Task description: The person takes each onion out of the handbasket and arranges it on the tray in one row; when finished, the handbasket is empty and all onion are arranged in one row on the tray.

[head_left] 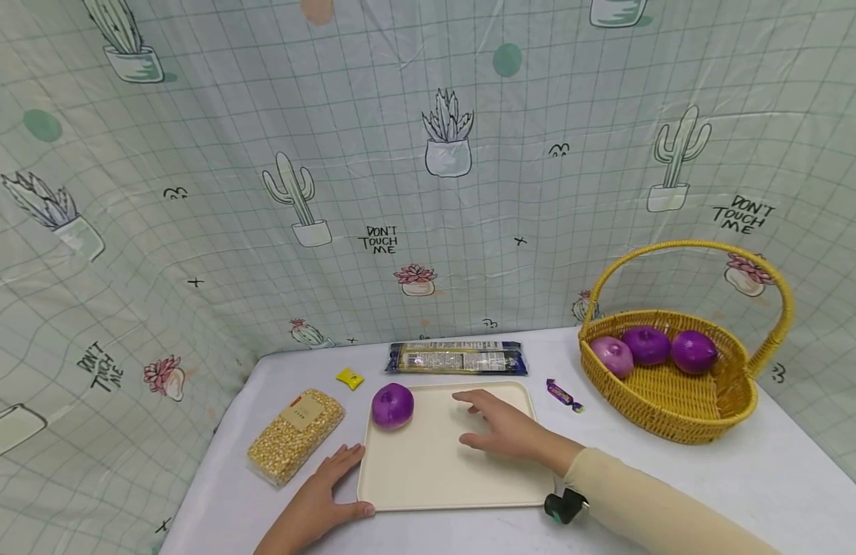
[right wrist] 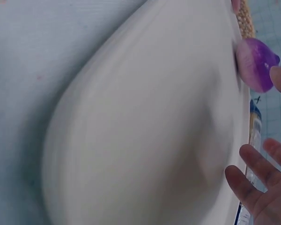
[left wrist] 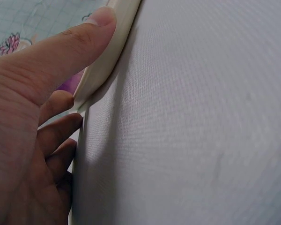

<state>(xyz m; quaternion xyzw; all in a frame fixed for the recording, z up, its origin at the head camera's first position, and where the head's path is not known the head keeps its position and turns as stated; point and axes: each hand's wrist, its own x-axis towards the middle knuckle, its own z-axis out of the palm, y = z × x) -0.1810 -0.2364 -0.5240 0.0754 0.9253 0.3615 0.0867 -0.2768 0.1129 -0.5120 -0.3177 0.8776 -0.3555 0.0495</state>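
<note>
A cream tray [head_left: 442, 478] lies flat on the table, with one purple onion [head_left: 392, 406] in its far left corner. My left hand [head_left: 320, 497] touches the tray's left side near the front corner, thumb and fingers spread; in the left wrist view the thumb [left wrist: 79, 44] lies on the tray's rim. Over the right part of the tray hovers my right hand [head_left: 507, 432], fingers apart and nothing held. The right wrist view has the onion [right wrist: 255, 64] beyond the thumb, apart from the spread fingers [right wrist: 255, 183].
A yellow wicker basket [head_left: 667, 412] with three purple onions stands at the right. Left of the tray lie a bag of corn kernels [head_left: 299, 435] and a yellow candy [head_left: 349, 378]. Behind it is a long blue-and-gold packet [head_left: 457, 358]; a purple wrapped candy [head_left: 563, 395] lies at its right.
</note>
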